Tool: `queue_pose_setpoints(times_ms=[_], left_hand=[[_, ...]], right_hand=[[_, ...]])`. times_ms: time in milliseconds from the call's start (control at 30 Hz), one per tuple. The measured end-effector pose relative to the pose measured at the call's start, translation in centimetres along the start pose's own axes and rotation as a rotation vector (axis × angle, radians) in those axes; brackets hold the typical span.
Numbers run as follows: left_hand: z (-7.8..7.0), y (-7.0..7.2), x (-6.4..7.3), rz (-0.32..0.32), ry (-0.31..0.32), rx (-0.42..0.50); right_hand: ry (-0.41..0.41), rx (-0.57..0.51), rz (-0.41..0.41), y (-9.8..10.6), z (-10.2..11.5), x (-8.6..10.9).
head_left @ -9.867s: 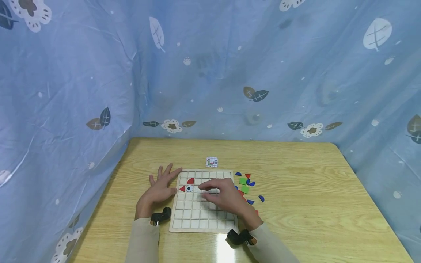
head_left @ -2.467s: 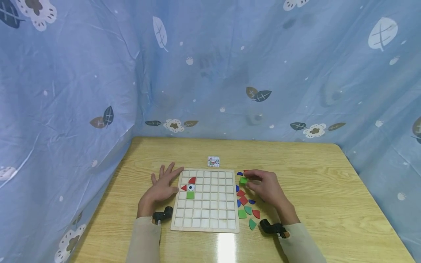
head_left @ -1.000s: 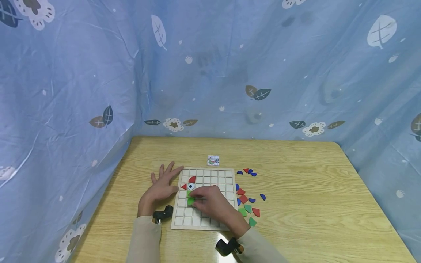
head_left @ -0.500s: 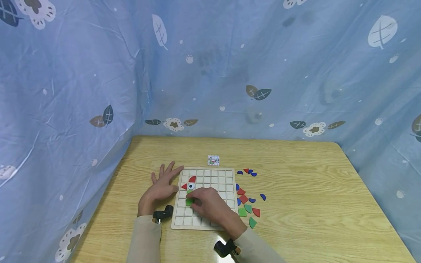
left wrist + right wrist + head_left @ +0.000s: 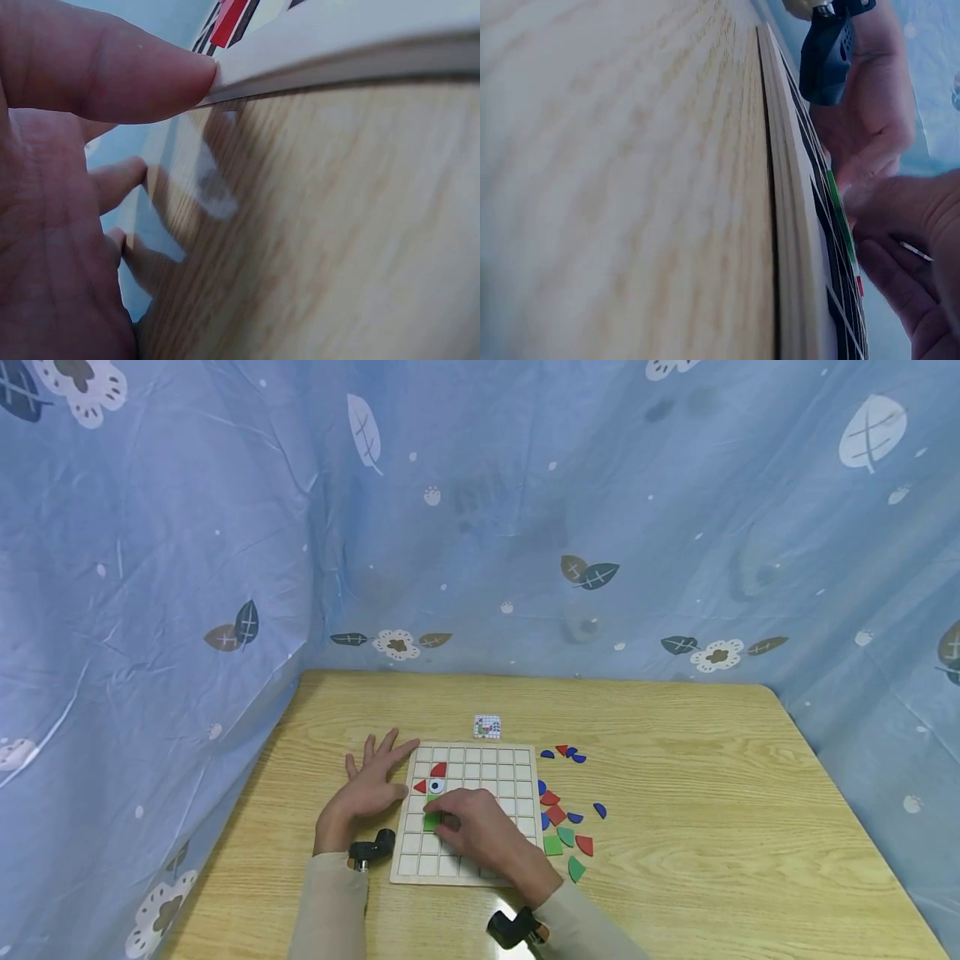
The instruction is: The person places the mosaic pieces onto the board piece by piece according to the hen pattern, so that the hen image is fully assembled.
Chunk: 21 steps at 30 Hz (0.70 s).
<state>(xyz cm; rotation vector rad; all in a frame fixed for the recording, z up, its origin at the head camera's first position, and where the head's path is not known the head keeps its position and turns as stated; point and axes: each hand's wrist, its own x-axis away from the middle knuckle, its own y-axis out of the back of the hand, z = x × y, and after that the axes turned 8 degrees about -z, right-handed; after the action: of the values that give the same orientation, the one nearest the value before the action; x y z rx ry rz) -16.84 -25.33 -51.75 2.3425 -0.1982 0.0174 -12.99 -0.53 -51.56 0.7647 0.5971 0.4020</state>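
Note:
A pale gridded board (image 5: 487,772) lies on the table. My left hand (image 5: 367,789) rests beside its left edge with fingers spread; in the left wrist view the thumb (image 5: 150,75) touches the board's side. Over the board's left part, my right hand (image 5: 483,827) pinches a green square tile (image 5: 431,822) with thumb and index finger, down at the grid. Another green square (image 5: 431,799), partly hidden by the fingers, sits just above it. Higher up are a round eye tile (image 5: 437,786), a red triangle (image 5: 420,786) and a red quarter-circle (image 5: 438,769).
Right of the board lie loose tiles: blue half-circles (image 5: 600,810), red quarter-circles (image 5: 585,845), a red square (image 5: 556,814), a green square (image 5: 552,845) and dark green quarter-circles (image 5: 576,868). A small picture card (image 5: 487,727) lies behind the board. A blue patterned curtain (image 5: 487,527) hangs around the table.
Two green squares have come onto the board under the eye tile, the second brought from the right-hand pile by my right hand. Over the last half second both hands barely move.

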Motion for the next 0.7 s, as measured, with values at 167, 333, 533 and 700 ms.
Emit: queue_pose_setpoints(times_ms=[167,333,533,700], left_hand=[[0.0,-0.1,0.0,0.003,-0.003,-0.007],[-0.2,-0.1,0.0,0.010,0.007,-0.012],[-0.3,0.0,0.0,0.018,0.010,-0.009],[-0.3,0.0,0.0,0.016,0.016,-0.017]], right_hand=[[-0.039,-0.157,-0.028,1.2,-0.4,1.0],[-0.178,-0.403,-0.015,3.2,-1.2,3.1],[-0.277,-0.564,-0.065,5.5,-3.1,6.9],[-0.295,-0.531,-0.139,7.6,-4.9,10.5]])
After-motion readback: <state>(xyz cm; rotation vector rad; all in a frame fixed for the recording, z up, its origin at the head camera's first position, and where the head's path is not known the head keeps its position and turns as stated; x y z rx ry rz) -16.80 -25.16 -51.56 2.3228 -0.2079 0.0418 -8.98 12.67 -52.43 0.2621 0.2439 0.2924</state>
